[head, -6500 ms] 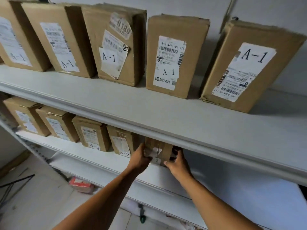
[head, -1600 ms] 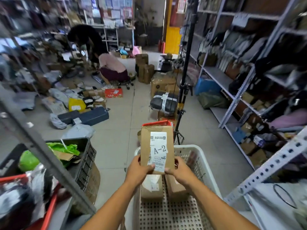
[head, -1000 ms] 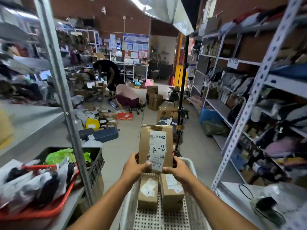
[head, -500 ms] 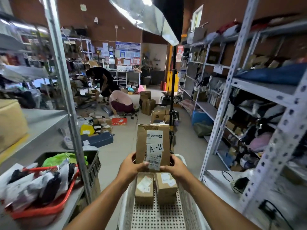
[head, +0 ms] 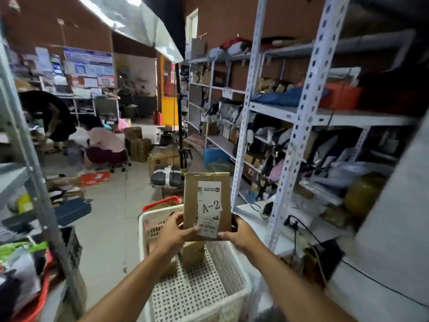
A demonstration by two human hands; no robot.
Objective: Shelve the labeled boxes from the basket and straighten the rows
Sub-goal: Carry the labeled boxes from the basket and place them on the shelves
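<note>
**Above the basket: an A-2 box held label-up**

Over the aisle floor, between two runs of racking, the scene is a crowded stockroom. On the right a white rack (head: pixel 299 126) carries bags and parcels on several levels; on the left a grey upright (head: pixel 30 159) crosses the view, with a red tray of bagged goods low beside it. None of the shelves in view plainly shows a row of matching boxes, so the place this one belongs is probably out of frame (a judgement from the label alone).

Below the hands stands the basket (head: pixel 234 273), white and perforated. At least one more brown box (head: pixel 192 252) lies in it at the far end, partly hidden by the hands, so the unloading looks unfinished.

Directly above that far end is the box (head: pixel 206 203), upright, its broad face turned to the camera. That seems deliberate: the label (head: pixel 209 208) reads "A-2" and can be checked before walking off.

The left hand (head: pixel 174 233) grips the lower left corner, thumb across the front; the right hand (head: pixel 239 233) grips the lower right corner the same way. Holding it low leaves the lettering uncovered, and two hands keep the tall carton from tipping.
</note>
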